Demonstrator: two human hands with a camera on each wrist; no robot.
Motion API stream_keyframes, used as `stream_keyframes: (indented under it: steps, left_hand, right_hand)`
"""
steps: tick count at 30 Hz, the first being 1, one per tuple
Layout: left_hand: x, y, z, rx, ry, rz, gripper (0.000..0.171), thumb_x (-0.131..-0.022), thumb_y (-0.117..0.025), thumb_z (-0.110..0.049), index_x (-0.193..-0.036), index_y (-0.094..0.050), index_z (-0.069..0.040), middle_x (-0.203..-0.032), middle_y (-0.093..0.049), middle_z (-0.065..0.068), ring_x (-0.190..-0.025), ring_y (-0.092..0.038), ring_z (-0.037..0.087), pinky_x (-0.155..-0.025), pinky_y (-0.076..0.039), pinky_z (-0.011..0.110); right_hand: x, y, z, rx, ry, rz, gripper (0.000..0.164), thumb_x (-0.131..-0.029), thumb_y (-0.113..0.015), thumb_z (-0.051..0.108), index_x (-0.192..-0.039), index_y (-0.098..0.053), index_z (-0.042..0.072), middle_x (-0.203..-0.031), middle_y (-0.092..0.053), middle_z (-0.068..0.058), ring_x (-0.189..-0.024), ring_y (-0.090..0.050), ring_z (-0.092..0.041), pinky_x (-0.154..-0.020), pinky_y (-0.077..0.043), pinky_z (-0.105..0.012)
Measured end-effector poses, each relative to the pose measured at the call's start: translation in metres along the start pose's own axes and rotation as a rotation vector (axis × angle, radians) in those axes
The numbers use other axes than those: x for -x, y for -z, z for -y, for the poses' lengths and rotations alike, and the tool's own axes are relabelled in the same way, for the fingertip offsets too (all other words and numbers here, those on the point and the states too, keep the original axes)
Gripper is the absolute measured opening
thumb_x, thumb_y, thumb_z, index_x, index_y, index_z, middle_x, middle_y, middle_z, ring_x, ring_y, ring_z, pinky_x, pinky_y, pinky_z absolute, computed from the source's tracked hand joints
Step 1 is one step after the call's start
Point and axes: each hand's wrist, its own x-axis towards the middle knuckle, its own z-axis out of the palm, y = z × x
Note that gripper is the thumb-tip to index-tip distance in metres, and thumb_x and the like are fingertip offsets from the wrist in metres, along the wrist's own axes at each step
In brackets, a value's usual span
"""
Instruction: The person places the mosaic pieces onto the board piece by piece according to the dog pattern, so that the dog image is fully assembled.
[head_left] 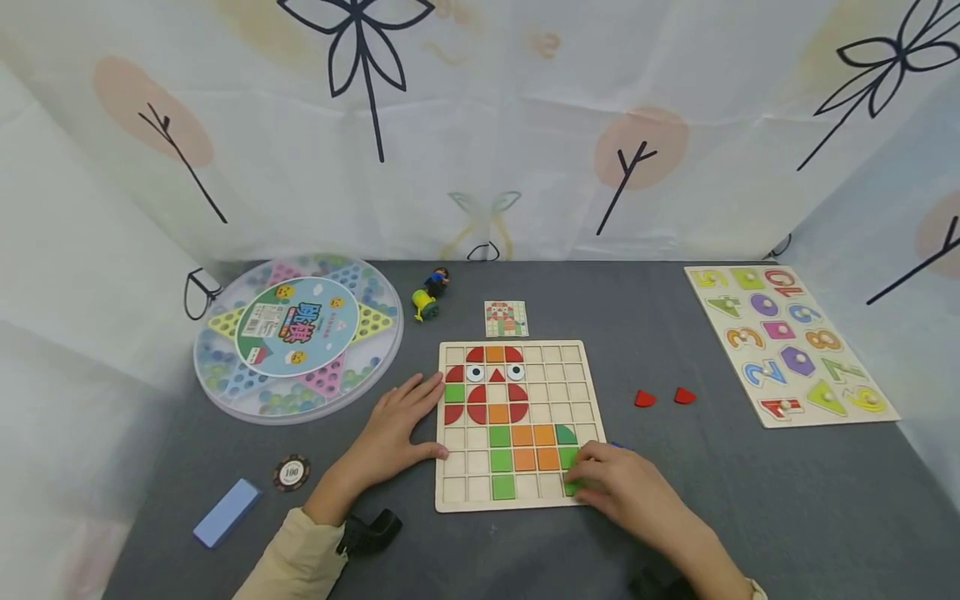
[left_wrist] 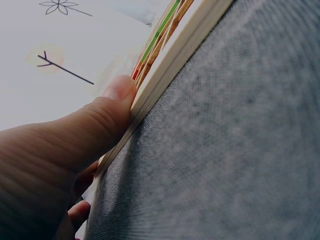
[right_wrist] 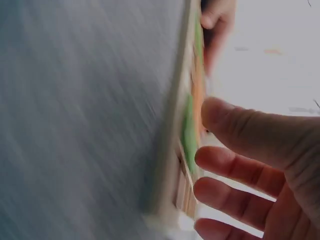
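A wooden grid board (head_left: 465, 492) lies in the middle of the table, partly filled with red, orange, green and eye-marked pieces. Against its left edge rests my left hand (head_left: 396, 427), fingers straight and spread; the thumb (left_wrist: 120, 89) touches the board's side in the left wrist view. My right hand (head_left: 633, 493) is over the lower right corner, fingertips right at a green square tile (head_left: 572, 489). In the right wrist view, the thumb and loosely bent fingers (right_wrist: 215, 156) are apart beside the green tile (right_wrist: 189, 132) lying in its cell.
Two red pieces (head_left: 645, 399) lie right of the board, and a blue piece (head_left: 621, 446) peeks out behind my right hand. Behind the board is a small picture card (head_left: 506, 319). A round game box (head_left: 390, 358), toy figures (head_left: 425, 305), poker chip (head_left: 291, 472), blue block (head_left: 227, 512) and number puzzle (head_left: 757, 400) surround it.
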Motion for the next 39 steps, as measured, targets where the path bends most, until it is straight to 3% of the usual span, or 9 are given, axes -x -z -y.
stream_keyframes:
  steps: [8, 11, 16, 21, 27, 34, 36, 39]
  left_hand:
    - [0.001, -0.001, 0.001, -0.005, -0.003, -0.007, 0.090, -0.070, -0.066, -0.052, -0.141, -0.026, -0.017, -0.147, -0.019, -0.004, -0.136, -0.012, 0.026, -0.102, -0.012, 0.054]
    - [0.001, -0.002, 0.002, -0.003, 0.000, -0.004, 0.090, -0.069, -0.067, -0.052, -0.141, -0.026, -0.017, -0.147, -0.019, -0.003, -0.136, -0.012, 0.026, -0.102, -0.012, 0.054]
    - [0.000, -0.002, 0.003, 0.002, 0.004, 0.000, 0.090, -0.069, -0.066, -0.053, -0.142, -0.026, -0.017, -0.148, -0.019, -0.004, -0.136, -0.012, 0.026, -0.102, -0.012, 0.054]
    - [0.000, -0.002, 0.003, 0.001, 0.002, -0.001, 0.090, -0.070, -0.066, -0.054, -0.141, -0.026, -0.018, -0.148, -0.019, -0.004, -0.136, -0.012, 0.026, -0.102, -0.012, 0.054]
    - [0.000, -0.002, 0.002, -0.005, 0.004, 0.000, 0.090, -0.069, -0.065, -0.054, -0.142, -0.025, -0.018, -0.148, -0.019, -0.003, -0.136, -0.012, 0.026, -0.102, -0.012, 0.054]
    - [0.001, -0.001, 0.001, 0.000, 0.002, -0.002, 0.090, -0.070, -0.066, -0.053, -0.141, -0.026, -0.017, -0.147, -0.020, -0.002, -0.135, -0.012, 0.026, -0.102, -0.012, 0.054]
    - [0.001, 0.000, 0.001, 0.000, 0.001, -0.003, 0.089, -0.070, -0.066, -0.052, -0.141, -0.026, -0.016, -0.147, -0.020, -0.002, -0.135, -0.012, 0.026, -0.102, -0.012, 0.054]
    - [0.001, 0.000, 0.001, -0.001, 0.003, -0.003, 0.089, -0.070, -0.066, -0.052, -0.141, -0.027, -0.016, -0.147, -0.021, -0.002, -0.135, -0.013, 0.027, -0.102, -0.012, 0.054]
  right_hand:
    - [-0.009, 0.038, -0.054, 0.196, -0.466, 0.001, 0.035, -0.071, -0.074, 0.025, -0.102, -0.064, 0.010, -0.086, -0.060, -0.004, -0.069, -0.056, -0.017, -0.054, -0.044, -0.035]
    - [-0.012, 0.043, -0.075, 0.222, -0.551, 0.050, 0.038, -0.073, -0.072, 0.026, -0.104, -0.063, 0.007, -0.083, -0.061, -0.007, -0.065, -0.056, -0.019, -0.048, -0.043, -0.035]
    - [-0.019, 0.036, -0.089, 0.229, -0.518, 0.097, 0.033, -0.072, -0.073, 0.023, -0.102, -0.064, 0.009, -0.088, -0.061, -0.010, -0.068, -0.057, -0.023, -0.050, -0.044, -0.037]
    - [-0.025, 0.029, -0.088, 0.235, -0.467, 0.082, 0.020, -0.073, -0.072, 0.013, -0.091, -0.066, 0.011, -0.084, -0.058, -0.009, -0.066, -0.056, -0.025, -0.052, -0.044, -0.041]
    - [-0.031, 0.025, -0.085, 0.213, -0.411, 0.073, 0.019, -0.072, -0.071, 0.006, -0.089, -0.066, 0.012, -0.081, -0.055, -0.004, -0.064, -0.054, -0.020, -0.055, -0.045, -0.039]
    - [-0.034, 0.025, -0.084, 0.102, -0.219, 0.072, 0.020, -0.074, -0.064, -0.006, -0.084, -0.064, 0.010, -0.090, -0.057, -0.003, -0.077, -0.056, -0.018, -0.065, -0.047, -0.036]
    - [-0.035, 0.026, -0.083, 0.100, -0.247, 0.051, 0.017, -0.075, -0.065, -0.002, -0.087, -0.064, 0.009, -0.090, -0.057, -0.004, -0.076, -0.057, -0.019, -0.063, -0.047, -0.036]
    - [-0.036, 0.026, -0.081, 0.145, -0.370, 0.051, 0.020, -0.076, -0.069, 0.014, -0.093, -0.062, 0.006, -0.086, -0.056, -0.006, -0.069, -0.054, -0.018, -0.056, -0.045, -0.036]
